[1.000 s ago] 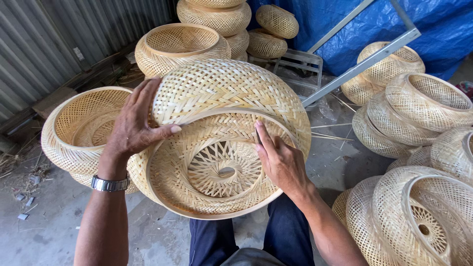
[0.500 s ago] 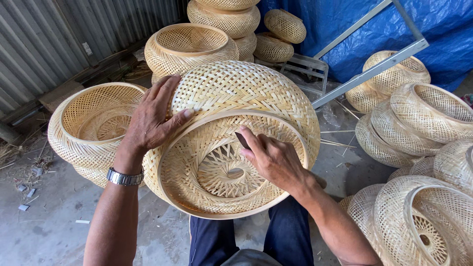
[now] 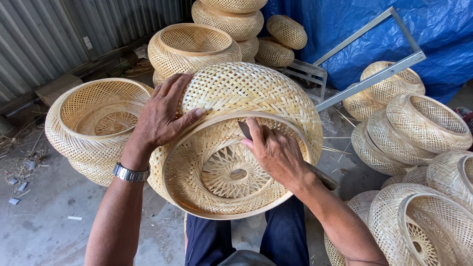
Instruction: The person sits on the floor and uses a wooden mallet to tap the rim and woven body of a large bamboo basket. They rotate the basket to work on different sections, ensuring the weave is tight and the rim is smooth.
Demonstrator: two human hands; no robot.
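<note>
Biggest thing in my feed is the blue tarp (image 3: 394,34) across the back wall, with a metal frame (image 3: 364,59) leaning on it and corrugated sheeting on the left. Below that, baskets everywhere: a stack of finished woven baskets (image 3: 236,19) up top, an open one at the left (image 3: 93,118), and a whole pile on the right (image 3: 414,128). They all look woven and rimmed to me, so I'd say plenty of the batch is already done.

The one in work is the woven bamboo basket (image 3: 246,143), tipped on its side over the lap with its mouth facing the camera. The weave looks complete, centre rosette included, and a rim hoop runs all the way round the mouth. What seems left is finishing along that rim, though I can't tell how much of it has been gone over.

The left hand (image 3: 162,116) is spread flat on the outer wall with the thumb pressed at the rim, steadying rather than gripping. The right hand (image 3: 276,152) is closed around a knife (image 3: 245,130), with the dark blade tip poking out at the upper inside of the rim and the handle end showing past the wrist.
</note>
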